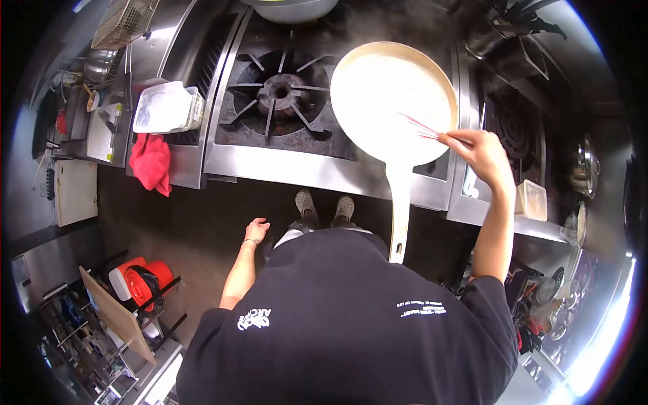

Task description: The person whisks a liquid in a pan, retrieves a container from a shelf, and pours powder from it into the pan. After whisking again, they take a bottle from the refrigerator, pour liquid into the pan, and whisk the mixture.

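Note:
My right hand is closed around a whisk with thin reddish wires. The wire end reaches over the white contents of a large cream-coloured frying pan. Steam rises about the pan, which sits on the right part of the stove, its long handle pointing toward my body. My left hand hangs low at my side over the floor, fingers loosely apart and holding nothing.
A bare burner grate lies left of the pan, with a large bowl behind it. Farther left are plastic containers and a red cloth draped over the edge. A clear container stands on the right.

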Demonstrator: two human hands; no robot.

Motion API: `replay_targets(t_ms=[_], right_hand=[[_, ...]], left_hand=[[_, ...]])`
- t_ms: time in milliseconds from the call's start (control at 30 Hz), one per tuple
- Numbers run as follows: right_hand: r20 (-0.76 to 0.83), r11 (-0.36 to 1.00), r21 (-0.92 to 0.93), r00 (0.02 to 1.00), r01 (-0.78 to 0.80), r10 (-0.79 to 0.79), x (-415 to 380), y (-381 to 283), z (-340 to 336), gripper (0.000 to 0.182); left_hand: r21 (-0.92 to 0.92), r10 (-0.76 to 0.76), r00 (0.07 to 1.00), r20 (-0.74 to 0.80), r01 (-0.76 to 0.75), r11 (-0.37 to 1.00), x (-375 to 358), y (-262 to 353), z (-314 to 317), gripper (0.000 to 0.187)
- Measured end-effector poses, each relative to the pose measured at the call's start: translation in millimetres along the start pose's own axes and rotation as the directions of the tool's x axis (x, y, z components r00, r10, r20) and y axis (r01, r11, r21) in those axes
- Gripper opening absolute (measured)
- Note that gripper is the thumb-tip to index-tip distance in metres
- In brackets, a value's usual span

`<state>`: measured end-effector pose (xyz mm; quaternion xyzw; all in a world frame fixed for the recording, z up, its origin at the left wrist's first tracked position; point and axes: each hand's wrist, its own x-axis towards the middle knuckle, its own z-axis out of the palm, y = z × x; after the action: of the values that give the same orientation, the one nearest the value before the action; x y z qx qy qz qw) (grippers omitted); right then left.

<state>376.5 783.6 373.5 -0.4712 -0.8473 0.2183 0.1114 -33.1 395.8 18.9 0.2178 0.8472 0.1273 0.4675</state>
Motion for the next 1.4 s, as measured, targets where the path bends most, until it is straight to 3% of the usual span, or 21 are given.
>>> replay_targets(t_ms=[100,133,200,233,333,400,467,500,600,633,667,733,800,933,1000,1067,1200,1233,1267,1367,1400], right_hand=[[0.023,0.926,-0.158,0.936,-0.343,0.350,-3,-9,-29,0.025],[0.026,0.924,-0.158,0.934,-0.348,0.356,0,-8,-22,0.025],[-0.040,0.966,-0.031,0.966,-0.255,0.254,9,2,-2,0.025],[0.018,0.981,-0.033,0.981,-0.191,0.192,6,3,4,0.025],[0.064,0.954,-0.121,0.957,-0.274,0.283,-10,-12,-28,0.026],[-0.025,0.900,-0.183,0.917,-0.396,0.399,-3,-3,-29,0.028],[-0.134,0.962,-0.130,0.966,-0.239,0.222,12,6,-6,0.028],[-0.134,0.979,-0.001,0.971,-0.201,0.199,20,5,13,0.030],[0.039,0.966,-0.044,0.965,-0.256,0.258,7,-5,3,0.032],[-0.013,0.974,0.003,0.974,-0.226,0.226,4,0,-4,0.032],[-0.031,0.938,-0.058,0.939,-0.343,0.341,1,0,-13,0.033],[-0.145,0.943,-0.120,0.945,-0.311,0.294,15,8,-3,0.032],[-0.126,0.976,0.052,0.968,-0.211,0.216,26,8,25,0.029],[-0.013,0.966,-0.021,0.966,-0.258,0.258,5,4,-2,0.027],[-0.075,0.905,-0.138,0.916,-0.402,0.395,15,14,-7,0.028],[-0.166,0.937,-0.083,0.932,-0.340,0.324,25,6,12,0.027],[-0.054,0.954,-0.074,0.957,-0.290,0.286,16,9,0,0.028],[-0.066,0.902,-0.124,0.910,-0.414,0.409,20,8,-8,0.027],[-0.139,0.883,-0.176,0.899,-0.435,0.415,29,8,-7,0.027],[-0.157,0.962,-0.114,0.961,-0.247,0.228,48,10,25,0.029],[-0.073,0.969,-0.088,0.972,-0.229,0.223,48,1,23,0.029]], left_hand=[[-0.053,0.017,0.999,-0.033,-0.019,0.998,-4,10,-3,0.043],[-0.038,0.026,1.000,-0.018,-0.026,0.999,-5,12,-3,0.043],[-0.028,0.033,0.999,-0.005,-0.033,0.999,-6,9,0,0.043],[0.008,0.047,0.999,-0.013,-0.046,0.999,0,-2,2,0.042],[-0.027,0.030,0.999,-0.022,-0.031,0.999,0,-7,2,0.039],[-0.051,0.001,1.000,-0.026,-0.002,0.999,-8,-4,2,0.039],[-0.036,-0.003,1.000,-0.008,0.003,0.999,-10,-11,4,0.039],[0.002,-0.025,1.000,0.002,0.025,1.000,-12,-13,5,0.039],[0.019,-0.049,0.999,-0.007,0.049,0.999,-12,-11,3,0.039],[-0.034,-0.047,0.999,-0.015,0.047,0.998,-14,-9,3,0.039],[-0.087,-0.046,0.999,-0.022,0.044,0.995,-16,-7,3,0.039],[-0.078,-0.023,1.000,-0.017,0.021,0.997,-19,-7,3,0.039],[-0.043,-0.027,1.000,-0.007,0.027,0.999,-16,-10,7,0.038],[-0.099,-0.040,0.999,-0.027,0.037,0.994,-12,-12,5,0.038],[-0.112,-0.028,0.999,-0.031,0.024,0.993,-20,-6,3,0.037],[-0.092,-0.034,0.999,-0.017,0.032,0.995,-20,-15,6,0.038],[-0.108,-0.074,0.997,-0.035,0.070,0.992,-17,-23,4,0.038],[-0.108,-0.080,0.996,-0.038,0.076,0.991,-17,-25,4,0.038],[-0.099,-0.061,0.997,-0.035,0.058,0.993,-16,-26,5,0.038],[-0.059,-0.046,0.998,-0.029,0.045,0.997,-21,-25,5,0.039],[-0.021,-0.042,0.999,-0.024,0.041,0.999,-21,-23,4,0.039]])
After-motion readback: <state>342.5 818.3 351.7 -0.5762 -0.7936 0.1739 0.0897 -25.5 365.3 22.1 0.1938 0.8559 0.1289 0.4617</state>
